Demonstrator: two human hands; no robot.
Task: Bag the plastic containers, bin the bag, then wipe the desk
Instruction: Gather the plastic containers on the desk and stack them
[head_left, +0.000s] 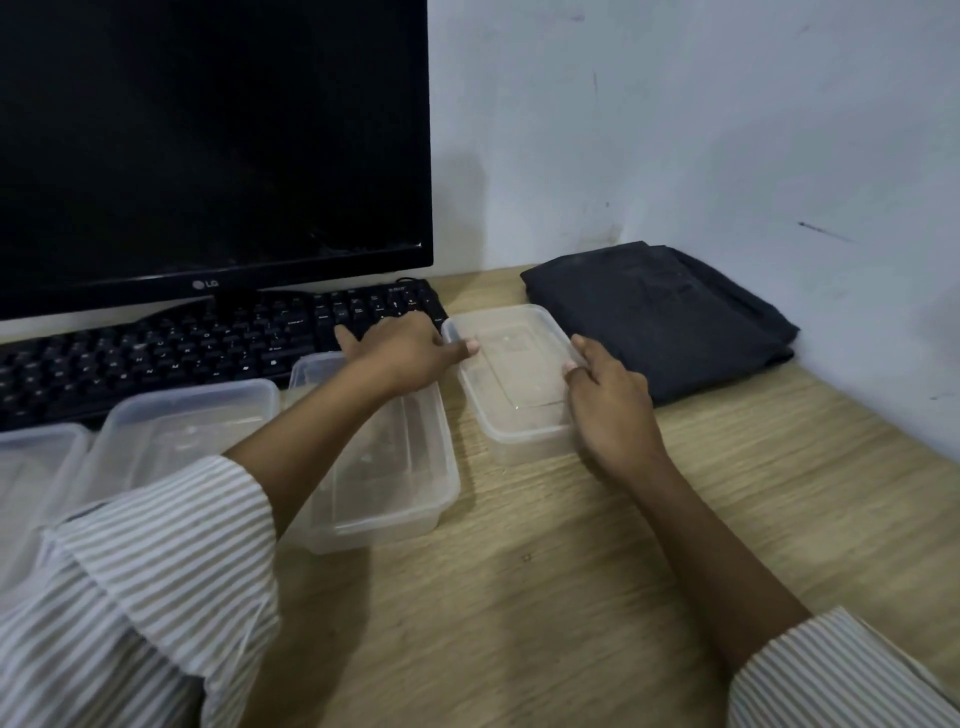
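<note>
Your left hand and right hand pinch opposite rims of the clear rectangular plastic container, which sits on the wooden desk beside the folded black cloth. It looks empty, light, thin-walled and flexible; judge it slippery, so grip the stiffer rim.

you see a matt, pale wood-grain desk, four clear, slightly cloudy smooth plastic containers along its back edge, soft matt dark folded cloth at its back right corner, glossy black monitor, matt black plastic keyboard, striped woven cloth sleeves
</note>
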